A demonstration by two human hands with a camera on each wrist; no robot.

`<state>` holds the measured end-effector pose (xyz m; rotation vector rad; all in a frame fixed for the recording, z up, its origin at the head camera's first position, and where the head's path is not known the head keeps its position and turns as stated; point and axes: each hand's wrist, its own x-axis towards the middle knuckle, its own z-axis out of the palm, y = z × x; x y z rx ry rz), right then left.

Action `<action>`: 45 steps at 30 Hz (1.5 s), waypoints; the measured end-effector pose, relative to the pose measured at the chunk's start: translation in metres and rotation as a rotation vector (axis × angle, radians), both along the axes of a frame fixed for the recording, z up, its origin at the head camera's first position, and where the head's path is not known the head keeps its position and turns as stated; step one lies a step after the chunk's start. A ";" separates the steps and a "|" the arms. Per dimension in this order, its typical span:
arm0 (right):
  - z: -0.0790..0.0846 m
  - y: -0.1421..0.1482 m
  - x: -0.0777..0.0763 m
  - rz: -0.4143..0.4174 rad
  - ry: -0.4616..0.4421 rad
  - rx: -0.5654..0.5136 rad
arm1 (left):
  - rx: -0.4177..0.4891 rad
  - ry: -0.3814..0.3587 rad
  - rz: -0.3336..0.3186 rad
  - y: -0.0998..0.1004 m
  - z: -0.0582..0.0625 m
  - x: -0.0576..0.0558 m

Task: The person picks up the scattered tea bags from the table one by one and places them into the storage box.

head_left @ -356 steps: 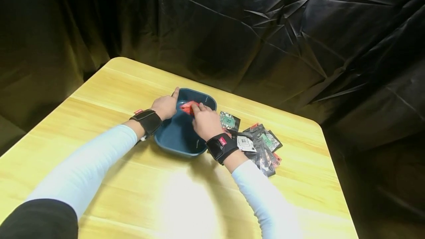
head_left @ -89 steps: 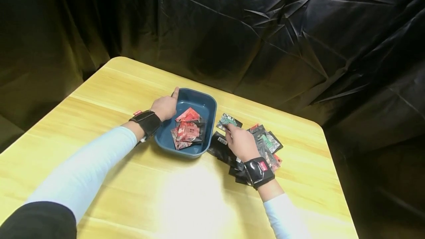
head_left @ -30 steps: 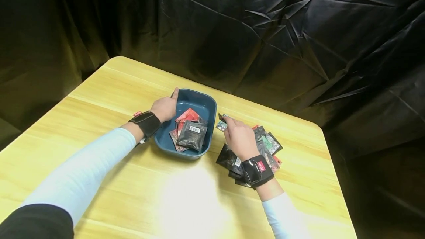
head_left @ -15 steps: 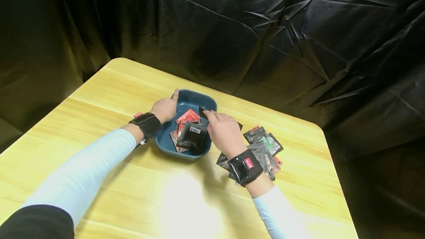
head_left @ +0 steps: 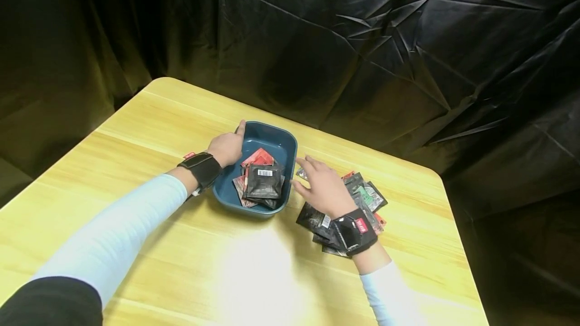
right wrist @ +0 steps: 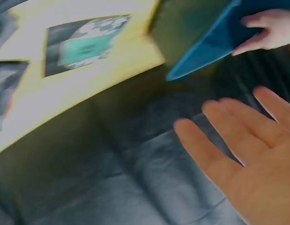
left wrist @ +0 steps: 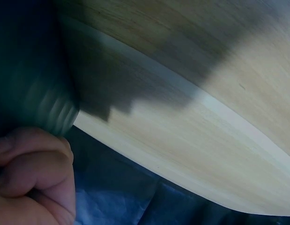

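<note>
Your right hand (head_left: 323, 187): fingers apart and straight, holding nothing, poised above the tabletop between tub and loose packets.
Green-labelled packet (right wrist: 86, 46): flat under your right fingers, which hide most of it in the head view; the right wrist view shows its long axis running roughly with the table edge. Your right hand is far the nearer.
Loose pile (head_left: 313, 219): overlapping dark packets under your right wrist and out to its right, well apart from your left hand.
Blue tub (head_left: 274, 137): just left of your right fingertips, whether touching you cannot tell; its long axis runs away from your body, between your two hands.
Your left hand (head_left: 225, 149): clamped on the tub's left rim, index finger laid along it.
Black packet (head_left: 265, 182): inside the tub, barcode up, right of your left hand, lying over a red packet (head_left: 258, 156).
Table (head_left: 167, 250): pale wood grain, with strong glare nearer you than both hands.
Room: tub wall and pile flank your right hand closely; a dark sheet (head_left: 358, 64) hangs beyond both hands.
</note>
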<state>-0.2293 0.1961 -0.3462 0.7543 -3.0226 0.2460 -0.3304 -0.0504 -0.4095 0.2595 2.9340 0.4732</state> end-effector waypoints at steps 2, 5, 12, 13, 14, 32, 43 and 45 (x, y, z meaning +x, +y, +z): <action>-0.005 0.013 0.002 -0.048 -0.056 0.035 | -0.001 -0.002 -0.001 -0.001 0.000 0.000; -0.018 0.027 0.009 -0.120 -0.218 0.118 | -0.010 -0.004 0.005 -0.004 -0.002 -0.001; -0.060 0.042 0.024 -0.180 -0.332 0.213 | 0.000 -0.008 0.007 -0.006 -0.001 0.000; -0.064 0.042 0.025 -0.167 -0.286 0.210 | -0.001 -0.007 0.007 -0.006 0.000 -0.001; -0.067 0.042 0.026 -0.151 -0.233 0.207 | -0.002 -0.004 0.008 -0.006 0.000 -0.001; 0.007 0.001 0.001 -0.023 0.243 -0.002 | -0.024 -0.004 0.011 -0.006 0.002 0.001; 0.023 -0.030 0.001 0.047 0.271 0.061 | -0.026 0.007 -0.010 0.001 0.001 0.000; 0.022 -0.032 0.002 0.058 0.277 0.066 | -0.025 0.007 -0.012 0.001 0.001 0.000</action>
